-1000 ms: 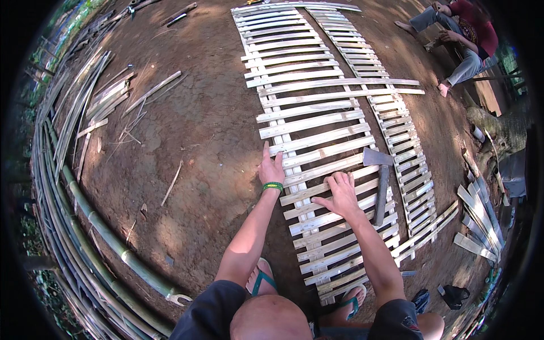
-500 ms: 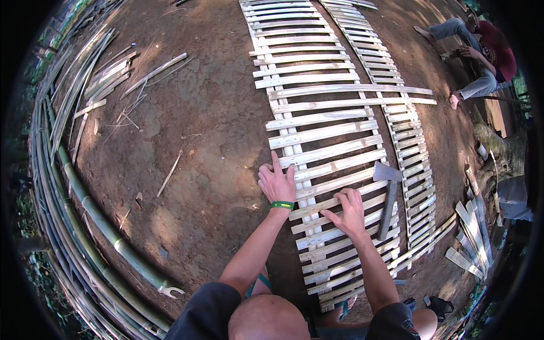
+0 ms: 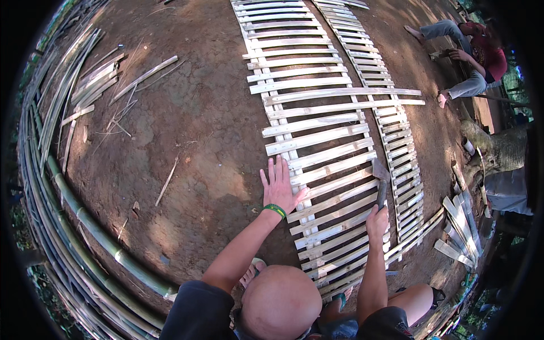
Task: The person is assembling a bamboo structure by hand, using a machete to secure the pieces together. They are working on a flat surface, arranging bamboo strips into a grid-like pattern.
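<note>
A ladder-like panel of pale bamboo slats [image 3: 323, 140] lies on the ground before me, its slats set across long lengthwise strips. My left hand [image 3: 279, 184], with a green and yellow band at the wrist, is spread out over the panel's left edge, fingers apart, thumb across a slat. At the panel's right side my right hand [image 3: 377, 220] is wrapped round the wooden handle of a hatchet [image 3: 383, 180]. The hatchet's metal head points away from me and rests on or just over the slats; I cannot tell which.
A second slatted panel [image 3: 392, 120] lies along the right. Long bamboo poles [image 3: 93, 226] curve down the left, near split pieces [image 3: 97, 84]. Bamboo offcuts [image 3: 462, 226] lie right, by a tree trunk [image 3: 498, 148]. Another person [image 3: 476, 59] sits at the far right.
My right hand has moved from the slats to the hatchet's handle and grasped it, and the hatchet has turned slightly. My left hand has flattened out, its fingers spread.
</note>
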The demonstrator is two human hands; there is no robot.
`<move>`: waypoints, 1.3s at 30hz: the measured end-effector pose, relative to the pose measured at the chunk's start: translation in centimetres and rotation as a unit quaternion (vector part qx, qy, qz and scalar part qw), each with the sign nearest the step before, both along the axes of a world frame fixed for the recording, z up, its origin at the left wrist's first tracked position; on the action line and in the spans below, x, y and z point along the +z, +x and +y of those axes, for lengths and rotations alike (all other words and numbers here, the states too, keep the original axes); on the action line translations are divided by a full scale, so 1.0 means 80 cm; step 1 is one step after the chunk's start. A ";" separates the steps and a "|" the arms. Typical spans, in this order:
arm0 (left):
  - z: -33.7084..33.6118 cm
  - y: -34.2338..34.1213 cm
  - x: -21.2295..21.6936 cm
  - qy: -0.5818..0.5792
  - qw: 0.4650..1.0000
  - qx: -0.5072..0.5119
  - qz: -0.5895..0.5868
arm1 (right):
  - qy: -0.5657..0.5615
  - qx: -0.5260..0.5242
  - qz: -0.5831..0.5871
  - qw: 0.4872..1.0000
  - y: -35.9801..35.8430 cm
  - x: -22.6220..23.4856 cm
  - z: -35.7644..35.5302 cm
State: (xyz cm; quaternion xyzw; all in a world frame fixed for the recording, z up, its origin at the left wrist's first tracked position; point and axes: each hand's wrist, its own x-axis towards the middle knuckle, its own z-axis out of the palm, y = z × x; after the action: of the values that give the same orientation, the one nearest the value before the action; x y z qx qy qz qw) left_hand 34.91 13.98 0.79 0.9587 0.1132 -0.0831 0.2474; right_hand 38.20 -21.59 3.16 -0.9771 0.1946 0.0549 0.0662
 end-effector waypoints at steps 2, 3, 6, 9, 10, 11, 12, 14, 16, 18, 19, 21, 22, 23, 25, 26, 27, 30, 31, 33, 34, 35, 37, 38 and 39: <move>0.013 0.003 0.013 -0.011 0.997 -0.036 0.061 | 0.221 -0.118 0.009 0.968 0.002 0.034 0.028; 0.020 0.010 0.023 -0.019 0.993 -0.054 0.103 | 0.328 -0.179 0.010 0.927 0.000 0.049 0.046; 0.028 0.021 0.032 -0.056 0.976 -0.088 0.189 | 0.438 -0.177 0.014 0.881 -0.016 0.080 0.101; 0.021 0.035 0.042 -0.050 0.956 -0.100 0.272 | 0.370 -0.145 0.071 0.915 -0.022 0.091 0.116; 0.016 0.040 0.041 -0.039 0.949 -0.103 0.294 | 0.308 -0.116 0.129 0.935 -0.018 0.091 0.110; 0.004 0.043 0.034 -0.046 0.950 -0.119 0.286 | 0.207 -0.044 0.130 0.969 -0.021 0.073 0.084; 0.009 0.039 0.001 -0.013 0.957 -0.116 0.265 | 0.078 0.047 0.110 0.990 -0.016 0.074 0.100; 0.034 0.030 -0.065 0.057 0.969 -0.098 0.218 | 0.086 0.068 0.162 0.981 0.016 0.094 0.139; 0.024 0.031 -0.053 0.034 0.958 -0.141 0.248 | 0.099 0.049 0.169 0.979 0.031 0.105 0.136; 0.049 0.041 -0.039 0.036 0.936 -0.178 0.303 | 0.166 -0.013 0.293 0.941 0.072 0.147 0.156; 0.053 0.053 -0.031 0.032 0.916 -0.214 0.337 | 0.169 0.001 0.328 0.929 0.085 0.148 0.140; 0.050 0.090 0.008 0.080 0.829 -0.384 0.399 | 0.137 0.054 0.369 0.918 0.096 0.144 0.103; 0.057 0.110 0.027 0.052 0.819 -0.390 0.417 | 0.123 0.069 0.386 0.912 0.103 0.140 0.096; 0.073 0.124 0.038 0.027 0.808 -0.390 0.440 | 0.116 0.078 0.395 0.908 0.112 0.147 0.102; 0.082 0.137 0.060 0.045 0.809 -0.395 0.434 | 0.087 0.057 0.418 0.902 0.123 0.159 0.111; 0.086 0.160 0.071 0.054 0.777 -0.405 0.479 | 0.064 0.088 0.402 0.909 0.130 0.165 0.121; 0.096 0.184 0.080 0.061 0.741 -0.409 0.529 | 0.045 0.123 0.388 0.912 0.135 0.170 0.137; 0.085 0.224 0.153 0.112 0.765 -0.380 0.509 | -0.043 0.188 0.412 0.890 0.154 0.177 0.148; 0.075 0.238 0.178 0.126 0.790 -0.354 0.484 | -0.066 0.199 0.419 0.883 0.162 0.178 0.136; 0.078 0.246 0.204 0.120 0.834 -0.288 0.455 | -0.085 0.213 0.434 0.871 0.174 0.181 0.146; 0.079 0.238 0.216 0.082 0.866 -0.231 0.436 | -0.080 0.249 0.455 0.851 0.178 0.196 0.155; 0.082 0.234 0.196 0.037 0.873 -0.205 0.442 | -0.088 0.253 0.458 0.848 0.185 0.186 0.154; 0.067 0.197 0.145 0.015 0.941 -0.138 0.307 | -0.088 0.257 0.465 0.842 0.191 0.176 0.143; 0.046 0.144 0.128 0.048 0.982 -0.094 0.158 | -0.076 0.257 0.464 0.844 0.184 0.180 0.137; 0.035 0.113 0.105 0.047 0.991 -0.058 0.110 | -0.070 0.299 0.450 0.839 0.186 0.167 0.127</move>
State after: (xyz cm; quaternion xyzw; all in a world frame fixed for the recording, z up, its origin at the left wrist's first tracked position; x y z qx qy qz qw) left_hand 43.92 16.76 9.19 0.9591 0.0882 -0.1969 0.1834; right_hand 53.05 -11.45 16.55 -0.8577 -0.0956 0.4915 -0.1171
